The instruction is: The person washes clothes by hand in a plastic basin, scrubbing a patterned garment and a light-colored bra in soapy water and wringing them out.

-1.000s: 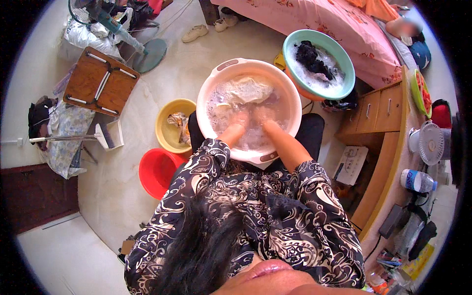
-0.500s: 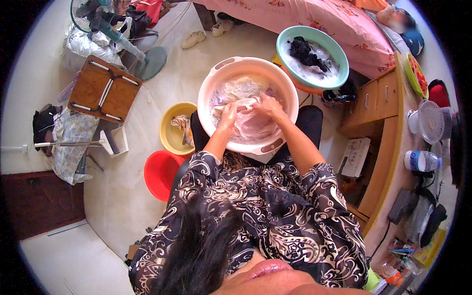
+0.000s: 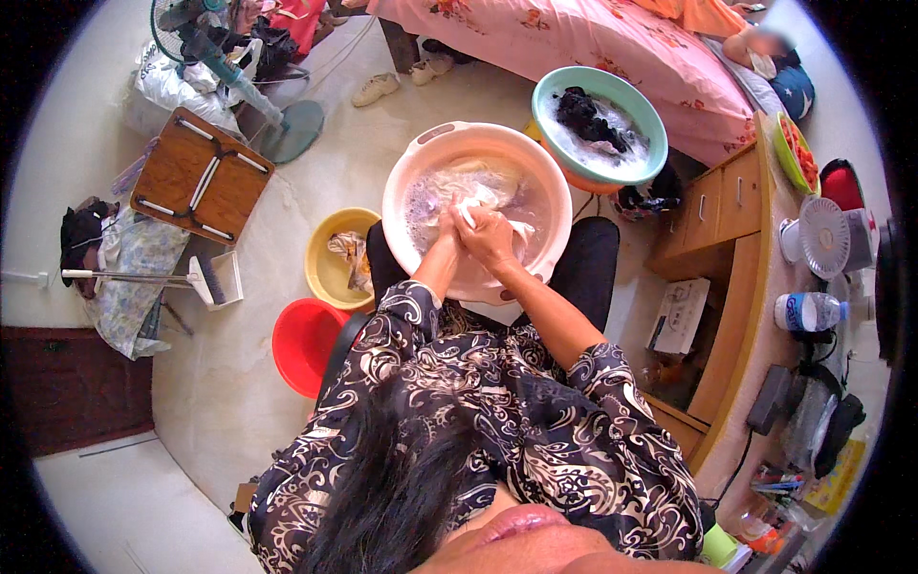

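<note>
Leaning over a white basin (image 3: 421, 163), the person has both forearms reaching in from the near side. Left hand (image 3: 448, 234) and right hand (image 3: 490, 236) are pressed together over the near-centre of the basin, both clenched on a pale wet cloth (image 3: 478, 203) bunched between them. The rest of the cloth trails into cloudy, sudsy water toward the far-left of the basin. Left of the basin on the floor: a yellow tub (image 3: 323, 263) with some fabric in it, and nearer, a red bucket (image 3: 296, 344). Far right of the basin: a teal basin (image 3: 555, 91) holding dark clothes in foam, just beside the bed (image 3: 574, 33).
</note>
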The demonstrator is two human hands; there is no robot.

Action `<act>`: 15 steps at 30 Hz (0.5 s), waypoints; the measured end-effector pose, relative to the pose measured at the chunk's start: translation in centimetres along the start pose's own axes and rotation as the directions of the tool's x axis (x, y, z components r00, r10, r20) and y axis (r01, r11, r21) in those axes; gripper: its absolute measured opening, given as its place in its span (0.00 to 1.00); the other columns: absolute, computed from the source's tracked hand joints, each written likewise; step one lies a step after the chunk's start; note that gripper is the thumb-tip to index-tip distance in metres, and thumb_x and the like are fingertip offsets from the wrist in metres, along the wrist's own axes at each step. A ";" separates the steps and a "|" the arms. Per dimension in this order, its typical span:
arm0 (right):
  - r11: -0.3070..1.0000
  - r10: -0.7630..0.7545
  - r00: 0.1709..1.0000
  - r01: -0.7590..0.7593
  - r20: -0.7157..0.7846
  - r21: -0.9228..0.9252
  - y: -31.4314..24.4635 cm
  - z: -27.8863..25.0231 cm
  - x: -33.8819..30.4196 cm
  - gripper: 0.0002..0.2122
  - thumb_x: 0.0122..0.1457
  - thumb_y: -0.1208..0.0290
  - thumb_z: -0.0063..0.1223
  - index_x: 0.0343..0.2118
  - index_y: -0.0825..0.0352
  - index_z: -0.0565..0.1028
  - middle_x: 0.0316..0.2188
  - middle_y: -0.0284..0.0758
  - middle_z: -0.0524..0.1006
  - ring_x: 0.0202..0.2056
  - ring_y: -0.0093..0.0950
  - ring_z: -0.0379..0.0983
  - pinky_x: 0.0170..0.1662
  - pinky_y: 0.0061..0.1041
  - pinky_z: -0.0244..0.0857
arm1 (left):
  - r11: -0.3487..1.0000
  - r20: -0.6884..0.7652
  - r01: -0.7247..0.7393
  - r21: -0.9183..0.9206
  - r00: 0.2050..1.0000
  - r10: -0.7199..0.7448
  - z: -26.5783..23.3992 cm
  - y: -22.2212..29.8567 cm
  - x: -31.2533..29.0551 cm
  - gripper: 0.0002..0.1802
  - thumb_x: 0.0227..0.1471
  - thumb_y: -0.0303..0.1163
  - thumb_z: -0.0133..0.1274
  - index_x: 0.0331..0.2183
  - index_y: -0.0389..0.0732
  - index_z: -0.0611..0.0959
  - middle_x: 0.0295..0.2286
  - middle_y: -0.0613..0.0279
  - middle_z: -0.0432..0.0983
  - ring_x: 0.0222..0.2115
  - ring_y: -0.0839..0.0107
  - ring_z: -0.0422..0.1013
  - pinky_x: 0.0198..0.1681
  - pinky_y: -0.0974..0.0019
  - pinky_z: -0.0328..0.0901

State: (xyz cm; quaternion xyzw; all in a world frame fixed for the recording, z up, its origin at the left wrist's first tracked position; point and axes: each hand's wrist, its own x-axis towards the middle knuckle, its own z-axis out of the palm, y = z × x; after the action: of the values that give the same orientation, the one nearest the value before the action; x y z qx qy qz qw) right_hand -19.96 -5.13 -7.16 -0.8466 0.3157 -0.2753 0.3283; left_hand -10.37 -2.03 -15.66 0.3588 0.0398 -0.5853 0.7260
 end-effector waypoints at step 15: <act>0.991 0.129 0.988 -0.131 -0.080 -0.012 1.3 -2.3 1.8 0.19 0.59 0.56 0.52 0.24 0.70 0.79 0.22 0.52 0.76 0.24 0.48 0.76 0.30 0.42 0.67 | 0.945 -0.174 -0.218 0.242 0.949 0.264 4.4 -1.0 -2.3 0.14 0.64 0.42 0.42 0.34 0.44 0.77 0.29 0.66 0.74 0.29 0.70 0.71 0.34 0.59 0.70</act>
State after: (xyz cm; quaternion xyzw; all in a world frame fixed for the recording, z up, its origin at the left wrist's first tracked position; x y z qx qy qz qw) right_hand -20.82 -8.01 -6.16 -0.8154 0.3854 -0.2840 0.3255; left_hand -13.54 -2.69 -11.76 0.4972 0.0046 -0.4524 0.7403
